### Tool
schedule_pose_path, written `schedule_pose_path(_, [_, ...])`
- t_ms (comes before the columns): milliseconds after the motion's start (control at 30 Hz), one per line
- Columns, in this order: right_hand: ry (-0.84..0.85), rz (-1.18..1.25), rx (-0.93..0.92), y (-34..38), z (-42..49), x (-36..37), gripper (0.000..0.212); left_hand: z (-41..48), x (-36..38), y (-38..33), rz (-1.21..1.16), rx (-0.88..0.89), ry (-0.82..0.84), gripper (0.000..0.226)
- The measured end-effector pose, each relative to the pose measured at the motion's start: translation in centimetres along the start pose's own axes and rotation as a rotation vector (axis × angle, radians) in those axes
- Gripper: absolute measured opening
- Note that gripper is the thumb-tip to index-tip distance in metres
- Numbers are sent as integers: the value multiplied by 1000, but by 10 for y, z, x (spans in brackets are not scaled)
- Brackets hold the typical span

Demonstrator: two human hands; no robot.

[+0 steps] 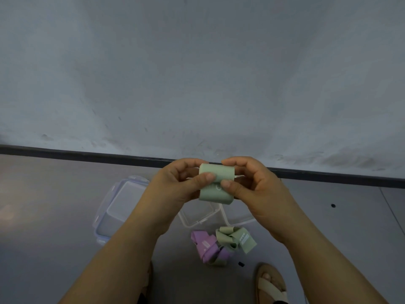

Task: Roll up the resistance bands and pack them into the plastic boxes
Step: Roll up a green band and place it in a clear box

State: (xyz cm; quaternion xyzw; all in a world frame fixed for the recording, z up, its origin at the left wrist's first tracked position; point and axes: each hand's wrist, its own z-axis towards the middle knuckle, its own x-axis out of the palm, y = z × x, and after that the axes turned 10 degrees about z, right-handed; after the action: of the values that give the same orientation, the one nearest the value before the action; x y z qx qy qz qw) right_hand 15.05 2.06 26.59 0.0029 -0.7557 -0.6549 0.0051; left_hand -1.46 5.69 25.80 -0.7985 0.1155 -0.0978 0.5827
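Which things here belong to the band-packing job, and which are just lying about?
Job in hand: green roll, pinched by the left hand and right hand; loose green band; purple band; clear box; blue-rimmed box.

Just there: small black bit; sandal, being worn.

Grey floor [54,216] fills the lower frame. Left of centre lies a clear plastic lid [99,229] (bluish rim, latches). At centre stand two clear plastic boxes [197,217], side by side. Just below them lies a heap of purple and green resistance bands [210,249]. Lower right, a sandalled foot [271,284].
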Motion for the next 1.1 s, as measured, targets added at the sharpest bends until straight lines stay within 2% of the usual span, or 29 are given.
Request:
schedule_pose_path(167, [-20,80,128,1,0,0,39,-1,0,-1,17,41,29,33])
schedule_pose_path(300, [-38,133,171,2,2,1,23,-2,1,-2,1,33,35,37])
schedule_pose_path(433, [-49,220,198,1,2,1,18,-1,4,-1,-81,-30,7,50])
schedule_pose_path(500, [-58,265,203,-1,3,1,17,-1,6,0,-135,-86,3,49])
schedule_pose_path(633, [-104,369,190,-3,4,2,35,0,12,3,-268,-190,27,37])
schedule_pose_path(767, [-108,470,189,-4,2,9,39,-2,19,5,-370,-239,19,31])
schedule_pose_path(867, [-115,366,187,-6,1,12,30,-3,19,6,-386,-243,1,32])
schedule_pose_path(933, [-116,155,131,-6,1,12,29,-3,16,3,-375,-227,17,34])
schedule_pose_path(1000, [-87,-56,58,-3,0,11,37,-3,11,-2,-347,-225,45,38])
schedule_pose_path(1100, [42,-200,9,2,-3,10,63,-4,4,-6,-300,-264,93,46])
